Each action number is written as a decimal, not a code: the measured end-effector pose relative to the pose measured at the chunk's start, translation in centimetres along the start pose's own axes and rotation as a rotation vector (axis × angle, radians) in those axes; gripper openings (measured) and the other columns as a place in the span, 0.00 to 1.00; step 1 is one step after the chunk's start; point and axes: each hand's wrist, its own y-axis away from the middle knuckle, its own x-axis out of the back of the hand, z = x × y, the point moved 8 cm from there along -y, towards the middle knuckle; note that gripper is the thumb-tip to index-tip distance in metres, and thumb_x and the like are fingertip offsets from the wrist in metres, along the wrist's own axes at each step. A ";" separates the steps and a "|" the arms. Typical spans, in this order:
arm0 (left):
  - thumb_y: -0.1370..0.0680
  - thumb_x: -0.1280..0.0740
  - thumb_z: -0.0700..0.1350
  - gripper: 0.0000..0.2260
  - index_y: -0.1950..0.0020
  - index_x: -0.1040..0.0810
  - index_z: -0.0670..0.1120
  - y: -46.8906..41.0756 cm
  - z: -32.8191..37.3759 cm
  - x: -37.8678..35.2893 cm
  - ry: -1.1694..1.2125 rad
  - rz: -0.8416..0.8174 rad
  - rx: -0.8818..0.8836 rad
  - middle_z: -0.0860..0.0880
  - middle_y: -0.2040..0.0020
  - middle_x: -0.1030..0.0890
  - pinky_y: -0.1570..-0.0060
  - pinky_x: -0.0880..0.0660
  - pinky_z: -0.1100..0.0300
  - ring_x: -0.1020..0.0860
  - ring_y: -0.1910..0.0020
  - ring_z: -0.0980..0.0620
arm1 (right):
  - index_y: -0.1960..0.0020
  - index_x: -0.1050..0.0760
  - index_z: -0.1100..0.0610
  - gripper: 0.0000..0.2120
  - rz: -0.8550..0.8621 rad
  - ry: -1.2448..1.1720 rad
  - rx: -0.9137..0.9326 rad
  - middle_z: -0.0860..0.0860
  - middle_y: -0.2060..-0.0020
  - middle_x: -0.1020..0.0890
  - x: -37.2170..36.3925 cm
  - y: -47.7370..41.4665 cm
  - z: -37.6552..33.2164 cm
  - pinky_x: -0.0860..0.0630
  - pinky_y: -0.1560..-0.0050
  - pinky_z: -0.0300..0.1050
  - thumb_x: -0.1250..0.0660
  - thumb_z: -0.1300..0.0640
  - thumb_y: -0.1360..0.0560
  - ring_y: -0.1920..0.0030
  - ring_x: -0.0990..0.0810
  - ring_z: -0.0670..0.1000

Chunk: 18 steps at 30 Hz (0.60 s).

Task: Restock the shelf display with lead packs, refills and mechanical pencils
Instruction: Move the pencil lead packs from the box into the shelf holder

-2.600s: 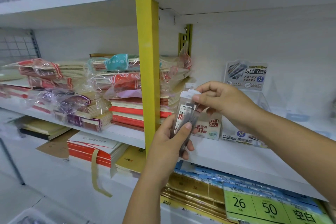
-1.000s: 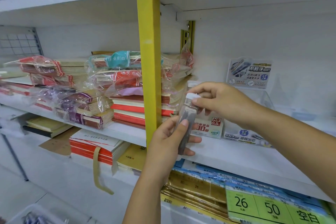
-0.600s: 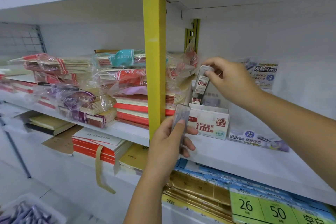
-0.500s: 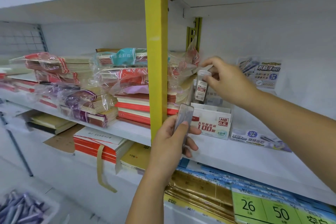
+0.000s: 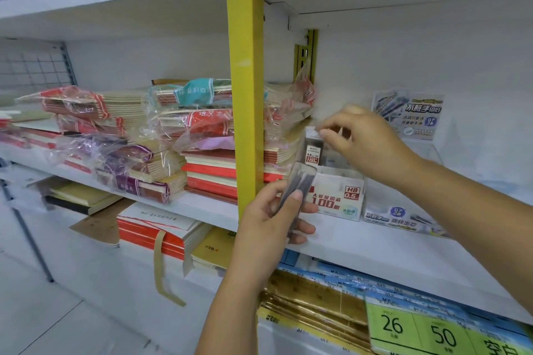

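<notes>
Head view: lead packs being restocked on a white shelf (image 5: 389,251). The left hand (image 5: 271,219) is holding a clear, flat lead pack (image 5: 300,184) upright, just on the near side of the display box (image 5: 337,196). The thumb is pressing the pack's face against the curled fingers, so this grip is narrow and closed round the pack. It is probably being kept close to the box as the next pack to go in.

The right hand (image 5: 363,141) is reaching over the box from the right. Its thumb and forefinger are drawn together at the top corner of a second lead pack (image 5: 313,150), which is standing on end in the box's left side with its label facing near. Motion blur is hiding the contact, so it cannot be told whether this grip is pinching the pack or is just clear of it. Handling by the top edge is probably letting the pack go straight down between the box walls without tipping.

The box is sitting on the shelf just right of the yellow upright (image 5: 245,95). Wrapped notebook stacks (image 5: 202,130) are lying to its left, and a clear pencil display (image 5: 409,115) is standing to its right.

Judged stage: one pack is seated or nearly so and one is waiting in hand. Refills and mechanical pencils are not visibly being handled.
</notes>
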 end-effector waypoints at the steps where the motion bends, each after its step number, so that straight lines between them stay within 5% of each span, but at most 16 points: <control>1: 0.18 0.36 0.48 0.08 0.47 0.19 0.60 0.1 0.1 -0.2 -0.004 -0.007 -0.004 0.48 0.54 0.14 0.65 0.22 0.63 0.17 0.64 0.51 | 0.50 0.19 0.47 0.07 -0.047 -0.156 -0.016 0.41 0.58 0.20 0.3 1.1 -0.8 0.28 0.54 0.34 0.36 0.49 0.22 0.55 0.23 0.41; 3: 0.18 0.36 0.48 0.09 0.46 0.18 0.60 0.2 0.4 -0.6 -0.020 -0.029 -0.013 0.48 0.55 0.14 0.66 0.23 0.63 0.19 0.65 0.52 | 0.50 0.20 0.43 0.07 -0.206 -0.376 -0.050 0.39 0.61 0.18 -0.2 3.4 -2.4 0.27 0.62 0.29 0.36 0.46 0.23 0.63 0.20 0.40; 6: 0.19 0.35 0.47 0.09 0.47 0.17 0.59 0.5 0.6 -1.4 -0.064 -0.064 -0.028 0.49 0.55 0.14 0.65 0.23 0.64 0.19 0.64 0.53 | 0.48 0.20 0.49 0.06 -0.298 -0.573 -0.122 0.46 0.64 0.16 -0.9 5.5 -3.1 0.24 0.67 0.36 0.33 0.52 0.23 0.68 0.19 0.46; 11: 0.31 0.28 0.58 0.14 0.45 0.16 0.61 1.1 0.6 -0.7 -0.037 -0.028 0.009 0.54 0.51 0.15 0.61 0.22 0.65 0.18 0.57 0.58 | 0.54 0.19 0.55 0.03 -0.248 -0.770 -0.276 0.53 0.58 0.14 0.3 7.2 -1.1 0.19 0.48 0.47 0.31 0.60 0.26 0.56 0.15 0.51; 15: 0.26 0.26 0.40 0.16 0.43 0.18 0.57 1.1 0.0 -0.2 0.094 -0.008 0.032 0.53 0.46 0.15 0.53 0.20 0.61 0.18 0.46 0.54 | 0.52 0.18 0.52 0.12 -0.283 -0.770 -0.348 0.56 0.52 0.15 0.3 9.0 0.0 0.25 0.39 0.61 0.30 0.68 0.29 0.47 0.18 0.60; 18: 0.27 0.26 0.35 0.20 0.41 0.22 0.54 0.9 -0.3 -0.1 0.088 0.069 0.010 0.52 0.46 0.14 0.47 0.20 0.57 0.18 0.44 0.52 | 0.49 0.22 0.50 0.19 -0.331 -0.747 -0.358 0.51 0.53 0.15 -0.1 9.8 0.1 0.22 0.46 0.53 0.33 0.73 0.28 0.48 0.18 0.56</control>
